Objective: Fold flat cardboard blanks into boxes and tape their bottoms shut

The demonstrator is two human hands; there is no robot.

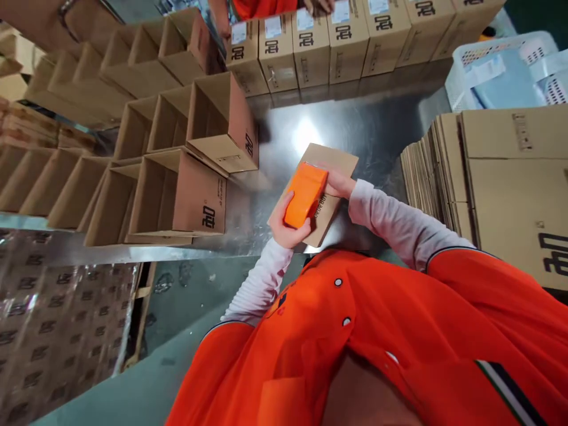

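Orange pack [305,195]: we are holding it over the shiny metal table [381,136], close in front of our chest, with a small brown box [331,177] right under it.

Which way it is lying: we are seeing its long side running from low on the left up to the top right, the same slant as the small brown box.

Left hand [284,228]: we are cupping the low end of the orange pack, with the fingers curled and pressed on it (the thumb side is partly hidden).

Right hand [338,182]: we are resting it on the top end of the orange pack, with the fingers bent and touching both the pack and the small brown box. We cannot tell how hard it is pinching.

Nearer hand: both hands are touching the pack, one at each end, so neither is far away.

Open boxes [177,195]: we are seeing them standing in rows to our left, with their mouths turned toward the left, and the nearest one is near the left hand.

Flat cardboard stack [488,171]: it is sitting to our right, well apart from the hands.

Shut boxes [310,50]: they are lined up at the far side of the table, where another person's hand [317,6] is reaching.
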